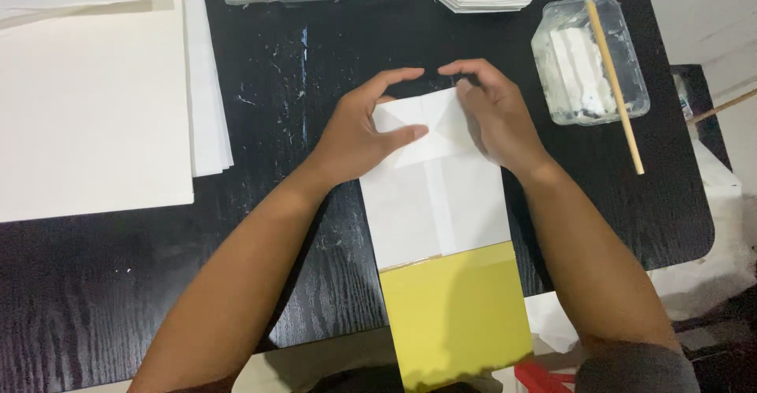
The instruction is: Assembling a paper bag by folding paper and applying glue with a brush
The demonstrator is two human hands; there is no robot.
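Both hands press flat on the far end of a white paper bag (438, 204) lying at the middle of the black tabletop (95, 283). The left hand (363, 137) pins the folded flap with thumb and fingers spread; the right hand (493, 117) bears down beside it, fingertips nearly meeting the left's. A yellow panel (457, 314) overhangs the near edge. This looks like creasing the bag's bottom fold; the next move likely calls for glue from the stick (611, 70) resting across the clear tub (631, 54) near the far right corner.

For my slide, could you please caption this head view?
Both hands, left hand and right hand, press folds into a white paper bag on a black table.
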